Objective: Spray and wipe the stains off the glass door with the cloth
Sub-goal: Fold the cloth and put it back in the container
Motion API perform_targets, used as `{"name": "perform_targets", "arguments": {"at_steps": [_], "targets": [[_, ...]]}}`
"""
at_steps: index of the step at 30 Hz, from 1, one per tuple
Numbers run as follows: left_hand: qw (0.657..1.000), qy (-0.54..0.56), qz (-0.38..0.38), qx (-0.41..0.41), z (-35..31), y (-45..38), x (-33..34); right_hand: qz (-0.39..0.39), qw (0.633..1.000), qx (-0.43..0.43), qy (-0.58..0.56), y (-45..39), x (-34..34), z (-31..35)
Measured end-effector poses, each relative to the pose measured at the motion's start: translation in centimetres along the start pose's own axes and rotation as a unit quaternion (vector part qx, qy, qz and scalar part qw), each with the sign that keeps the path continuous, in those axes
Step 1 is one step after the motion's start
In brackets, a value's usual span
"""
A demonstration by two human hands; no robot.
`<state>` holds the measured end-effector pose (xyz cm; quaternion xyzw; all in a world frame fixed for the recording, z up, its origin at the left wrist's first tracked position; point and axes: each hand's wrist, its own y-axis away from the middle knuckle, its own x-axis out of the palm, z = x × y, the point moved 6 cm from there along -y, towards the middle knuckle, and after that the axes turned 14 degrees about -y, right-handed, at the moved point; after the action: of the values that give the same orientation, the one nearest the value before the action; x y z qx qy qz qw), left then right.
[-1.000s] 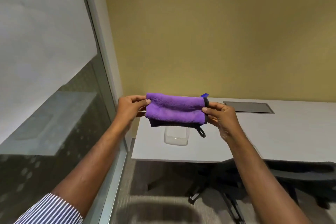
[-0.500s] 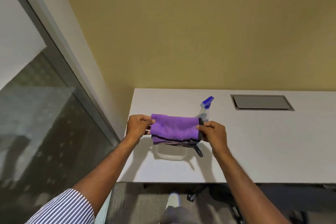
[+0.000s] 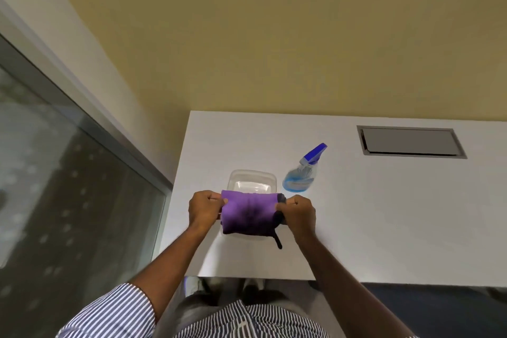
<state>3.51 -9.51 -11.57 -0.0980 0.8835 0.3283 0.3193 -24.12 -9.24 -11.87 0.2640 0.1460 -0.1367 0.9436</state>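
On my far left I have the glass door [image 3: 68,186], speckled with pale spots, and it is well apart from where I'm working. My left hand [image 3: 205,210] is fisted on the left end of the folded purple microfiber cloth [image 3: 248,212]; my right hand [image 3: 297,212] is clenched on the right end, where a dark trim and a hanging loop show. The cloth is stretched between them just above a clear plastic container [image 3: 251,181] on the white desk [image 3: 384,214]. My guess is that I'm wringing or tightening the cloth over that tub. To do it well I'd keep the roll centred over the container so any drips land inside, and twist the fists in opposite directions. The spray bottle [image 3: 303,174] stands just right of the tub, untouched; I'd avoid knocking it with my right elbow.
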Motion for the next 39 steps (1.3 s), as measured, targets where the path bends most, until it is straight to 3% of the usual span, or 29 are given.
{"name": "perform_targets", "arguments": {"at_steps": [9,17,27,31,33,36,39], "targets": [[1.000,-0.003,0.028,0.006,1.5,-0.4,2.7,0.023,0.992,-0.014,0.121,0.1,2.4,-1.8],[0.988,-0.140,-0.037,0.057,1.2,-0.1,2.7,0.025,0.981,-0.069,0.182,0.1,3.7,-1.3],[0.978,-0.183,-0.057,0.088,1.6,0.3,3.1,0.045,0.967,-0.116,0.224,-0.1,4.9,-2.4],[0.977,-0.171,-0.062,0.111,1.8,0.0,3.2,0.037,0.981,-0.126,0.142,-0.1,3.9,-2.5],[0.974,-0.165,-0.068,0.139,1.4,-0.1,3.2,-0.017,0.992,-0.121,0.033,-0.4,1.5,-2.0],[0.972,-0.114,-0.061,0.197,-0.6,-0.1,3.2,-0.096,0.978,-0.117,-0.140,-1.5,-3.5,-0.4],[0.966,-0.077,-0.010,0.246,-4.4,0.2,4.4,-0.078,0.972,-0.141,-0.169,-3.3,-6.8,2.2]]}}
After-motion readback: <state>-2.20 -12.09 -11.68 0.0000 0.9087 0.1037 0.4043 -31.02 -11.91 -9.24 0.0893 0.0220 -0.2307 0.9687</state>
